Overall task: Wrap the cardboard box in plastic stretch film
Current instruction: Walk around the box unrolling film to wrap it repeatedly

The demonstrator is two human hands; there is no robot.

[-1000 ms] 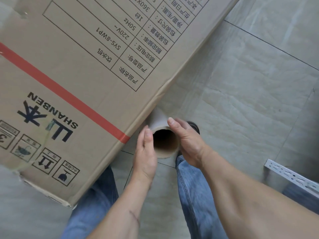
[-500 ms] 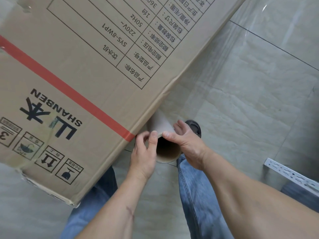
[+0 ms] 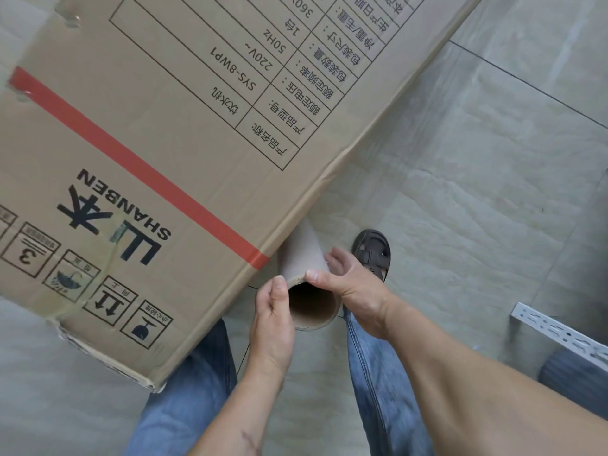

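Bright, even daylight, soft faint shadows, slight glare on film, wide-angle bending at edges, mostly sharp

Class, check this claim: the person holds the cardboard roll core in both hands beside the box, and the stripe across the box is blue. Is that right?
Not quite. The head view shows the stripe on the box is red, not blue. The rest holds: the left hand and right hand hold the roll core beside the box.
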